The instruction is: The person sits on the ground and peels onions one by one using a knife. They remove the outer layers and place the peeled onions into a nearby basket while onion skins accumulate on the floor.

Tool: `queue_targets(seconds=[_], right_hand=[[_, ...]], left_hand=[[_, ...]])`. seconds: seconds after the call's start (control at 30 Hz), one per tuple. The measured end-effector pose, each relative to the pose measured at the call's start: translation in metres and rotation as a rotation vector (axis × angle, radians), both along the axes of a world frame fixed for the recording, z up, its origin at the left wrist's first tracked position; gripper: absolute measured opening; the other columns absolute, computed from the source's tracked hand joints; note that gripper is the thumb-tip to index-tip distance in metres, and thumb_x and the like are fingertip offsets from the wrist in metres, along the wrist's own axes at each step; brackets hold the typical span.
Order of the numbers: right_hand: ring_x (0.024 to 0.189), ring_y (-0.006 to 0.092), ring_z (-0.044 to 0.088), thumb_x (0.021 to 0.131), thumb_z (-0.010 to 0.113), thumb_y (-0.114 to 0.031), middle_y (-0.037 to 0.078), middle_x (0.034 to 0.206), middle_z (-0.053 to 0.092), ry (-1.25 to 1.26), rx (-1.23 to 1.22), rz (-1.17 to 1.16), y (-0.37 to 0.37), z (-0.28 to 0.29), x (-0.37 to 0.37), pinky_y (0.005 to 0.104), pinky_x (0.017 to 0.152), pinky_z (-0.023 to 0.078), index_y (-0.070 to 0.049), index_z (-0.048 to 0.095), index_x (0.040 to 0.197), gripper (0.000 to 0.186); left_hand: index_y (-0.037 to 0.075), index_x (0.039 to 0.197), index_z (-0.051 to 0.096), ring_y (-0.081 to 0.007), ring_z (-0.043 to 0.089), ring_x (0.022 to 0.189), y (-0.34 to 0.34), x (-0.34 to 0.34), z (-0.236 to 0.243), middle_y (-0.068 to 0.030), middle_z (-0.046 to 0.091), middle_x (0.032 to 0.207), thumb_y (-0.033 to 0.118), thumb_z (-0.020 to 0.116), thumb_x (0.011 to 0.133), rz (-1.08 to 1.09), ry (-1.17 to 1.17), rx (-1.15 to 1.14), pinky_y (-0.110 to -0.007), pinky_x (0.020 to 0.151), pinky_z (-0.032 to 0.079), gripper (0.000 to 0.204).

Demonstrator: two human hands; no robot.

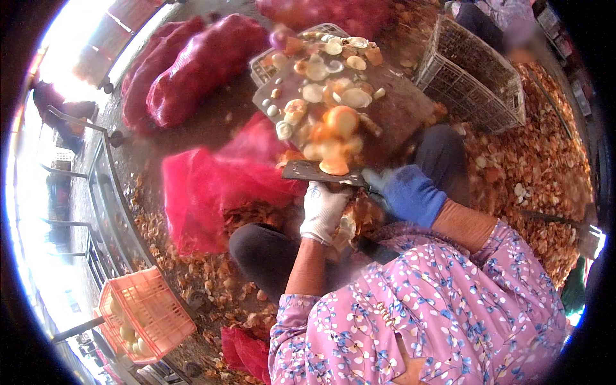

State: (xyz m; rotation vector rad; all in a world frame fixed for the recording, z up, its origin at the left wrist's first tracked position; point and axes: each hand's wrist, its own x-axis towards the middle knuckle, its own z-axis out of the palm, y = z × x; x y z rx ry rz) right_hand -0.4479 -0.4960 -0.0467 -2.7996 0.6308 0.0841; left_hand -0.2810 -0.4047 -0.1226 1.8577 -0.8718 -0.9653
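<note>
My right hand (409,195), in a blue glove, is closed round the handle of a broad dark cleaver (301,171). Its blade points left, over the near edge of a low board (403,106). My left hand (323,210), in a white glove, is right below the blade, which hides its fingertips; whether it grips anything does not show. A pale orange onion piece (334,167) lies against the blade. Just beyond it are a blurred orange-brown onion (342,120) and several cut onion ends and peels (356,97).
Full red mesh sacks (199,74) lie at the far left, an empty-looking red mesh bag (199,192) nearer. A grey plastic crate (471,74) stands at the far right beside heaped onion skins (532,173). An orange crate of peeled onions (144,314) is at lower left, by a metal cart (109,186). Another person (494,19) sits beyond.
</note>
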Motion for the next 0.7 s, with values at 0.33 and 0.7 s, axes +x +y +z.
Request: queue_targets(seconds=[0.33,0.7], right_hand=[[0.069,0.0389,0.064,0.087,0.059,-0.033,0.019,0.072,0.064,-0.064,0.188,-0.12,-0.022,-0.016,0.018,0.0479,0.06,0.05,-0.006,0.058,0.096,0.028],[0.074,0.0348,0.065,0.093,0.054,-0.027,0.024,0.082,0.064,-0.508,0.37,-0.375,-0.063,-0.019,0.002,0.0419,0.065,0.05,-0.004,0.056,0.115,0.032]], left_hand=[[-0.005,0.14,0.027,-0.0298,0.058,0.111,0.013,-0.019,-0.002,-0.0221,0.055,0.124,0.024,0.082,0.067,0.158,-0.103,-0.011,-0.035,0.092,0.047,0.095],[0.009,0.133,0.042,-0.0177,0.062,0.099,0.039,0.001,-0.019,-0.0068,0.061,0.114,0.007,0.082,0.069,0.334,0.693,-0.324,-0.03,0.077,0.055,0.076]])
